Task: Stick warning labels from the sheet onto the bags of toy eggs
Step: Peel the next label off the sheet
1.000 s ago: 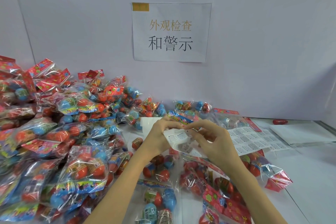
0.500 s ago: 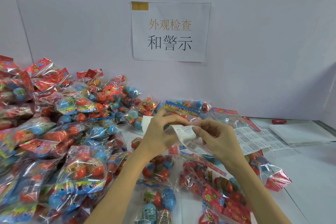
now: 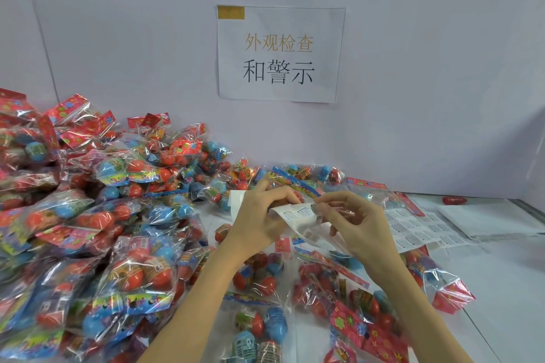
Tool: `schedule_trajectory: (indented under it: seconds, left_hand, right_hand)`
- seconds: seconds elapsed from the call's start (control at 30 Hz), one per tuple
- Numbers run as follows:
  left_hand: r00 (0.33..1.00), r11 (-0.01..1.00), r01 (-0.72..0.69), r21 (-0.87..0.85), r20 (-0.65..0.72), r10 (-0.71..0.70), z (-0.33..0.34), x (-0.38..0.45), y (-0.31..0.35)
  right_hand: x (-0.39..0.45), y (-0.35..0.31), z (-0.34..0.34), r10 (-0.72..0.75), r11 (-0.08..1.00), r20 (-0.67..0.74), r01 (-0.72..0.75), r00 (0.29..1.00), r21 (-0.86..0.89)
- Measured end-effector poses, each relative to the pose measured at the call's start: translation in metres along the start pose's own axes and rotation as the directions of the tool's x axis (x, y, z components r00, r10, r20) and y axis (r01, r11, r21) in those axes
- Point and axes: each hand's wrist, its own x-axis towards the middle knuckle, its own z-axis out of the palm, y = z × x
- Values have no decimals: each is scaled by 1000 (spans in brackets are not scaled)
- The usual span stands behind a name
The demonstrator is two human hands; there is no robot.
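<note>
label coming off the sheet, heap of bags waiting

a big pile of bags of toy eggs (image 3: 97, 233) fills the left side; no labels show on them from here, so most of the job looks undone; the left hand (image 3: 259, 219) grips the curled label sheet (image 3: 298, 215) at centre; the right hand (image 3: 354, 224) pinches a warning label (image 3: 320, 209) at its edge; far right, another printed sheet (image 3: 418, 230) lies flat on the table (image 3: 501, 274).

Heaped bags of toy eggs (image 3: 88, 230) block the left; bare table (image 3: 501, 280) lies open at right.
</note>
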Motion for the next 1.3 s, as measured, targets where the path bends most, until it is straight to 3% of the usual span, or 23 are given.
schedule_trajectory:
  seconds: [0.3, 0.5, 0.63, 0.73, 0.87, 0.93, 1.0, 1.1, 1.17, 1.2, 1.3]
  left_hand:
    - [999, 999, 32, -26, -14, -33, -1, 0, 0]
    - [998, 998, 54, -33, -12, -54, 0, 0, -2]
    - [989, 989, 142, -41, -37, -143, 1, 1, -6]
    - [968, 967, 251, -40, -17, -252, -3, 1, -7]
    - [913, 859, 397, -324, 236, -333, -17, 1, 2]
    - [892, 766, 449, -460, 282, -354, -23, 2, 4]
    - [885, 695, 464, -549, 261, -385, -29, 2, 5]
    - [888, 697, 422, -580, 110, -447, -37, 0, -1]
    - [869, 506, 373, -778, 101, -485, -38, 3, -1]
    - [866, 488, 337, -805, 62, -496, -36, 4, 0]
    - [882, 713, 237, -660, -161, -442, -28, 7, 3]
  right_hand:
    - [-2, -1, 0, 27, 999, -1, -27, 1000, -31]
    - [-2, 4, 0, -46, 996, -62, 41, 997, -79]
    - [1, 5, -3, -142, 979, -63, 130, 988, -160]
    - [1, 3, -7, -104, 993, -116, 96, 988, -75]
    - [1, -1, -12, 61, 988, -181, -34, 982, 148]
    - [1, -3, -11, 131, 972, -159, -95, 979, 216]
    - [2, -2, -10, 182, 960, -132, -147, 974, 237]
    - [2, 2, -9, 253, 948, -138, -218, 958, 232]
    - [1, 4, -9, 276, 942, -145, -238, 950, 235]
    - [0, 3, -9, 275, 940, -140, -236, 951, 245]
    - [0, -1, -9, 262, 930, -127, -216, 957, 296]
